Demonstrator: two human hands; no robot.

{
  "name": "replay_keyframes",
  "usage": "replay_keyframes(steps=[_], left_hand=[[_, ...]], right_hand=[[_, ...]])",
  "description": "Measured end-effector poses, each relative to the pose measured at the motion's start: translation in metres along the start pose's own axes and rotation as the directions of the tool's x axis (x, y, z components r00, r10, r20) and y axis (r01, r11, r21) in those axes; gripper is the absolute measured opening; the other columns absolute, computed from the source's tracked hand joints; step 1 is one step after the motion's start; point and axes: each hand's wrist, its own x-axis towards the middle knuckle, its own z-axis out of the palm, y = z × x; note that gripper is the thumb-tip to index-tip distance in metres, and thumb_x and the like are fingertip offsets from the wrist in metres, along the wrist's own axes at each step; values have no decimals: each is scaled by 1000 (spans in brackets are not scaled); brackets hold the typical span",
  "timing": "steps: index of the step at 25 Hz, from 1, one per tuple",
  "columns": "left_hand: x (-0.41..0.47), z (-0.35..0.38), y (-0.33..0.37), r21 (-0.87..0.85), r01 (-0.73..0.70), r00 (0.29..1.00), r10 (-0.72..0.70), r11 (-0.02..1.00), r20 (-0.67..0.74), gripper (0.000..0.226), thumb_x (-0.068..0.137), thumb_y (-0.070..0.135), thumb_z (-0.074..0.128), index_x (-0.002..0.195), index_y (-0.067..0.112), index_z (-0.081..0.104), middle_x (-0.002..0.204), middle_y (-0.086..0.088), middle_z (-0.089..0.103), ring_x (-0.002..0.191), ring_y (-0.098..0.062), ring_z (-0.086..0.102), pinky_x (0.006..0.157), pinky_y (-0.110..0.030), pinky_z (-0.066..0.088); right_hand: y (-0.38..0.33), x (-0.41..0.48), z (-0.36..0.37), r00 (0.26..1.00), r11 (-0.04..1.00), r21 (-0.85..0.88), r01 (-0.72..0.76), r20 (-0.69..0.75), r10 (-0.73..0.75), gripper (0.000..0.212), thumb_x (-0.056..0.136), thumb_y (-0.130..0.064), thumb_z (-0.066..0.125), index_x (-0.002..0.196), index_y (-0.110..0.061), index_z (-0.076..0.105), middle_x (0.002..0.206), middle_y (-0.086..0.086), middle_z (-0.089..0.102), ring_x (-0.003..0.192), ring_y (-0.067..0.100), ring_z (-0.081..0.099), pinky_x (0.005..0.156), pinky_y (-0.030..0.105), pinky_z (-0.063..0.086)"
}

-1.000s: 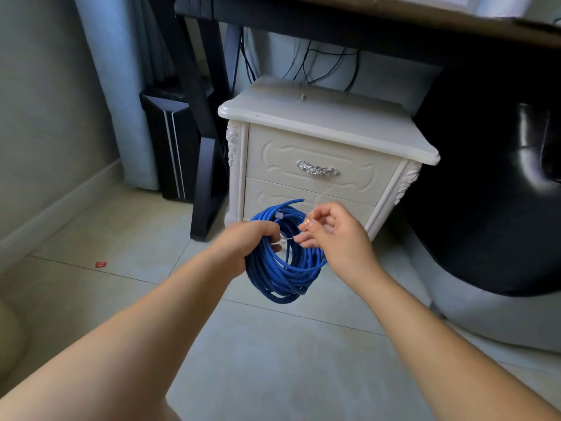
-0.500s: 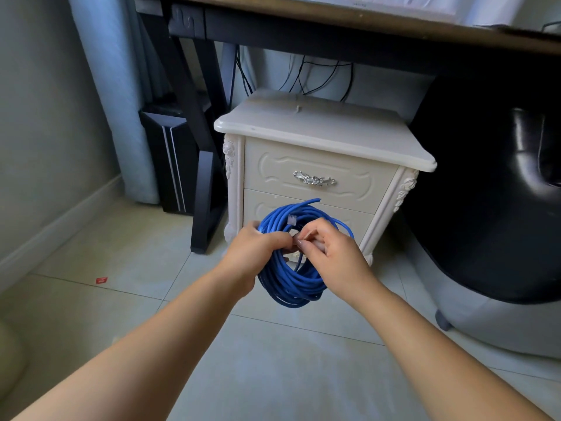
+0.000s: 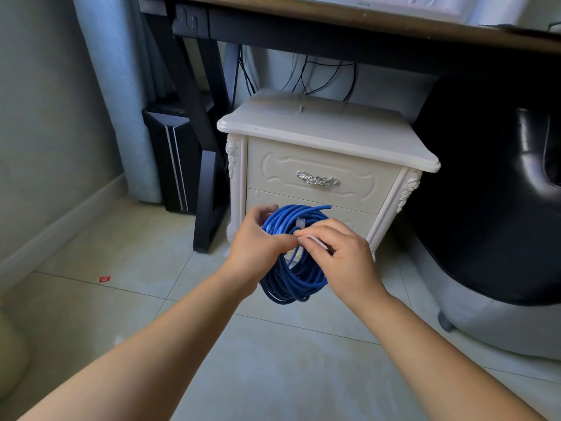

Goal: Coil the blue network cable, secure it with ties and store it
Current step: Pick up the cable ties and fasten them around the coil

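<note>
Blue cable coil [image 3: 291,262] held in the air before the white nightstand [image 3: 328,138], above the floor. Looks light, floppy, springy; best held across the bundled strands. Left hand [image 3: 258,247] clamps coil; right hand [image 3: 340,253] pinches white tie [image 3: 314,241].

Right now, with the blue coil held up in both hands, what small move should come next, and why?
Probably pull the white tie snug around the bundle. The left hand grips the blue cable coil at its upper side, and the right hand pinches the tie right beside that grip. Whether the tie is already threaded is too small to tell. The nightstand drawers are shut, so storing comes later.
</note>
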Motion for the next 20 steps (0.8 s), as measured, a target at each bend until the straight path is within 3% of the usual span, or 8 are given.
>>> replay_keyframes(steps=[3, 6, 9, 12, 13, 16, 18, 20], left_hand=[[-2, -1, 1, 88, -88, 995, 92, 992, -44, 89, 72, 7, 77, 140, 39, 30, 113, 10, 57, 91, -11, 65, 72, -23, 51], [0, -1, -2, 186, -144, 988, 151, 972, -26, 103, 70, 13, 80, 150, 38, 18, 118, 13, 60, 105, -8, 62, 87, -27, 51], [3, -1, -6, 305, -190, 982, 186, 933, 43, 88, 70, 15, 82, 145, 30, 37, 126, 9, 60, 106, -8, 62, 92, -27, 52], [1, 2, -6, 339, -271, 962, 238, 901, 136, 76, 69, 18, 85, 135, 32, 49, 124, 12, 63, 103, -2, 64, 90, -20, 52], [-1, 3, -6, 333, -291, 955, 252, 897, 158, 74, 68, 21, 86, 133, 33, 50, 122, 14, 64, 103, 1, 64, 90, -19, 52], [-4, 5, -6, 288, -308, 947, 264, 907, 181, 72, 64, 28, 89, 126, 38, 53, 119, 17, 65, 102, 5, 63, 91, -18, 51], [-3, 5, -6, 258, -299, 949, 259, 919, 178, 72, 64, 25, 90, 125, 38, 54, 119, 17, 66, 102, 5, 64, 92, -18, 51], [-2, 4, -6, 250, -311, 945, 268, 917, 190, 73, 64, 22, 90, 127, 33, 56, 118, 18, 66, 103, 5, 64, 94, -22, 52]], right_hand=[[-5, -1, -4, 997, 998, -11, 69, -34, -69, 11, 84, -9, 69, 91, -13, 77, 84, 0, 64, 77, 5, 58, 70, 15, 43], [-10, 3, -10, 996, 997, -28, 77, 35, -76, 14, 85, -13, 68, 95, -16, 77, 86, -2, 61, 81, 7, 56, 73, 15, 41], [-15, 16, -22, 994, 996, -83, -18, 104, 27, 10, 88, -25, 68, 91, -24, 78, 89, -6, 55, 98, 9, 46, 87, 7, 31], [-19, 25, -33, 930, 948, 11, -317, 199, 309, 9, 85, -31, 71, 77, -32, 74, 97, -9, 56, 110, 7, 42, 90, 1, 25], [-19, 26, -35, 896, 919, 54, -390, 250, 366, 12, 85, -33, 71, 74, -35, 74, 101, -9, 57, 113, 8, 45, 95, 5, 28], [-18, 27, -39, 830, 848, 156, -507, 355, 431, 20, 89, -35, 66, 70, -34, 74, 108, -4, 57, 111, 14, 56, 106, 35, 41], [-19, 28, -41, 808, 813, 202, -547, 383, 448, 24, 90, -28, 65, 67, -29, 73, 110, -1, 56, 104, 12, 60, 105, 38, 43], [-21, 30, -42, 803, 804, 212, -556, 386, 454, 26, 90, -24, 66, 65, -27, 72, 110, 0, 56, 100, 8, 60, 103, 33, 44]])
